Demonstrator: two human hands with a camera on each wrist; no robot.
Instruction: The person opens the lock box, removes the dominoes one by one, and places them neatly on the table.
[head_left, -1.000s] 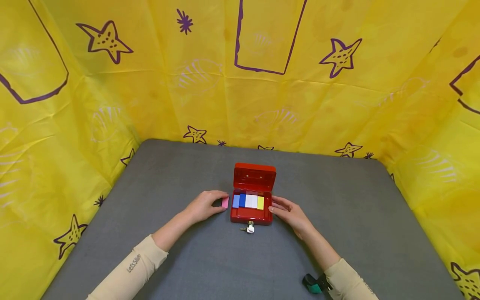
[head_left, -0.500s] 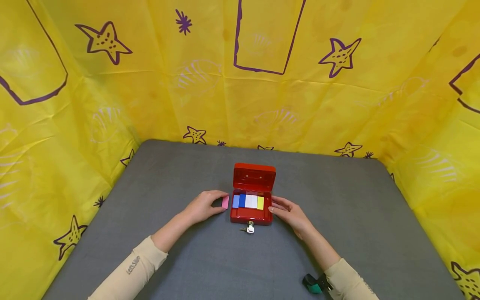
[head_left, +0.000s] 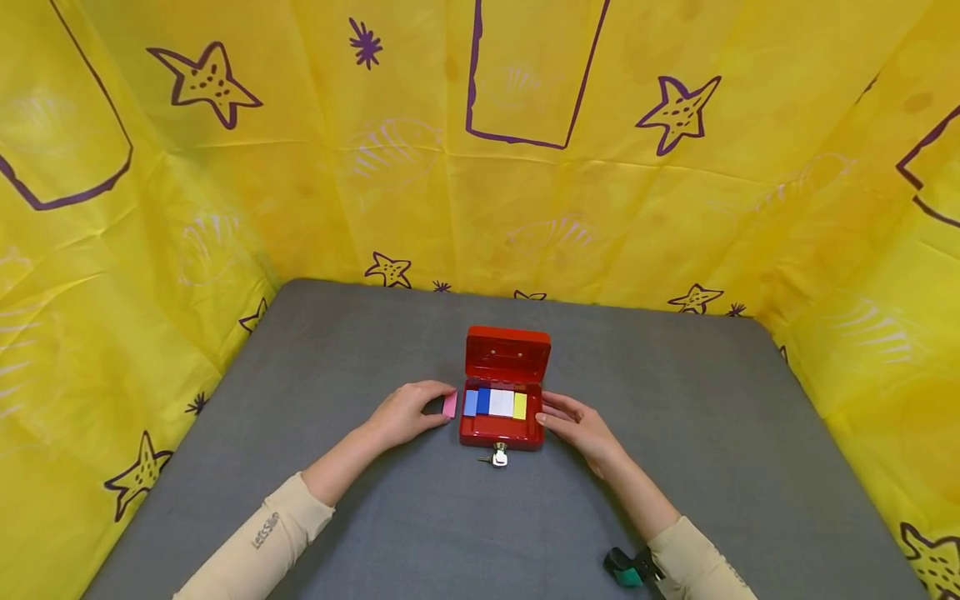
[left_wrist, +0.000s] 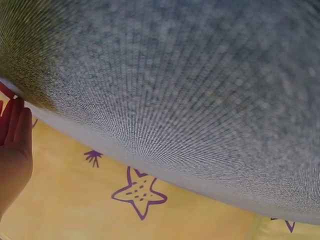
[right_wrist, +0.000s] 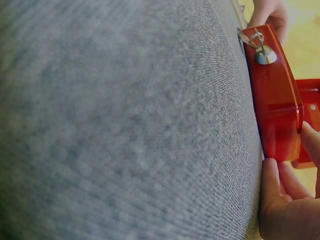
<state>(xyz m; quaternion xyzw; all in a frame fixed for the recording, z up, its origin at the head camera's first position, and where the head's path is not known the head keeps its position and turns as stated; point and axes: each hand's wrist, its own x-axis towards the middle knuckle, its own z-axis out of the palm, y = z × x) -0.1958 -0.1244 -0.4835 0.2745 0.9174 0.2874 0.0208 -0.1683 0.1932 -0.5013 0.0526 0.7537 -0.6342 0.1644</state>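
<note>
A small red metal cash box [head_left: 501, 433] stands on the table with its lid [head_left: 507, 354] raised. Inside lies a row of several flat blocks: light blue [head_left: 471, 403], dark blue [head_left: 483, 402], white [head_left: 501, 402] and yellow [head_left: 520, 406]. Just left of the box, my left hand [head_left: 405, 411] pinches a pink block [head_left: 449, 404] between thumb and fingers. My right hand [head_left: 581, 427] holds the box's right wall, thumb on the rim and fingers along the outside, as the right wrist view also shows. A key [right_wrist: 257, 40] sits in the front lock [right_wrist: 266, 56].
The grey table [head_left: 450, 525] has yellow cloth [head_left: 525, 208] with purple starfish drawings around its back and sides. A black and green object [head_left: 626, 568] shows beside the right sleeve [head_left: 693, 558]. In the left wrist view, mostly table surface fills the frame.
</note>
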